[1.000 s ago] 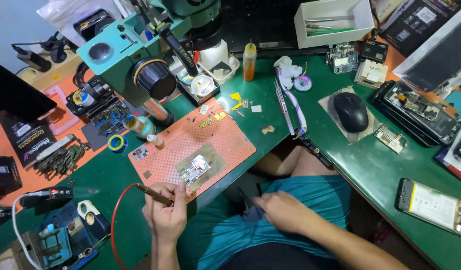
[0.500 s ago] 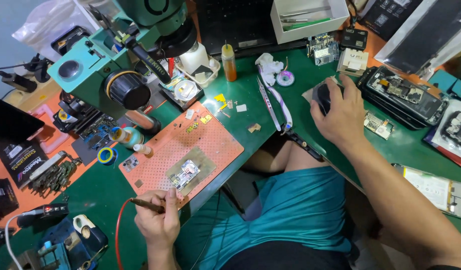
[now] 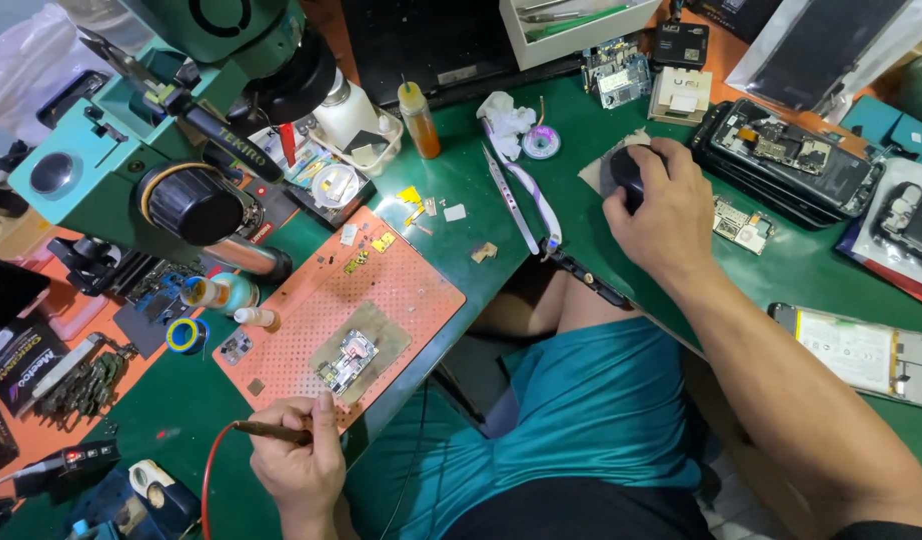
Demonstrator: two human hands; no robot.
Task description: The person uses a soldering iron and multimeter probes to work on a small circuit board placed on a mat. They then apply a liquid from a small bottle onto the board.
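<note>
Soldering iron pinched in left hand at near edge of orange perforated mat, circuit board just beyond. Black mouse cupped under right hand on green bench. Amber bottle upright behind; opened phones crowding right edge.

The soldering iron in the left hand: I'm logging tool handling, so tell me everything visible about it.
The soldering iron is a slim brown handle lying nearly level, its tip end pointing right toward the small circuit board on the orange perforated mat. The left hand holds it pen-style at the mat's near edge. A red cable curves down from its rear. The tip is too small to judge.
</note>
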